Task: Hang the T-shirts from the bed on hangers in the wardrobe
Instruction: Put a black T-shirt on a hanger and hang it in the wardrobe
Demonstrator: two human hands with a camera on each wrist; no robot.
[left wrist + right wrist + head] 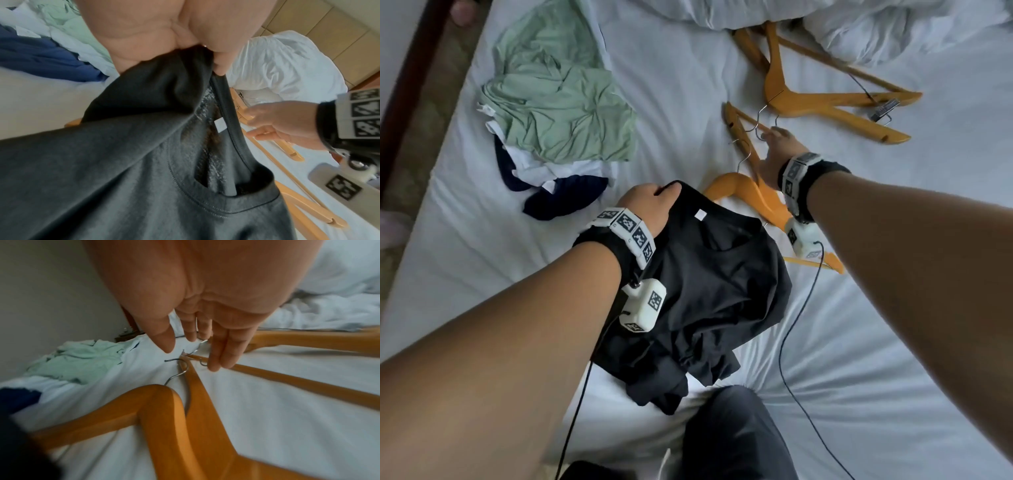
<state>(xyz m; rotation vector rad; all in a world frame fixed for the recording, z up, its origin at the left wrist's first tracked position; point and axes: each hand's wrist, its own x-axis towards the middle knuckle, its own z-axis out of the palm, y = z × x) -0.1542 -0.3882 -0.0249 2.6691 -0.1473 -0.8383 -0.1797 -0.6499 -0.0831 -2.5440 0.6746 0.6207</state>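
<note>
Crumpled black T-shirt (pixel 709 274) — collar gripped by left hand (pixel 650 205).

white rumpled duvet (pixel 893 31) bunched up at the far end of the mattress, that's my landmark; a dark wooden bed frame edge (pixel 410 89) runs well off to the left of the duvet, with patterned brownish carpet (pixel 448 82) just beside it; in the left wrist view there's a beige panelled wall (pixel 320 21) right behind the duvet; nearest the camera, well away from the duvet, a knee in dark grey trousers (pixel 736 431) presses into the mattress; two thin black cables (pixel 787 346) trail over the sheet near that knee
</note>
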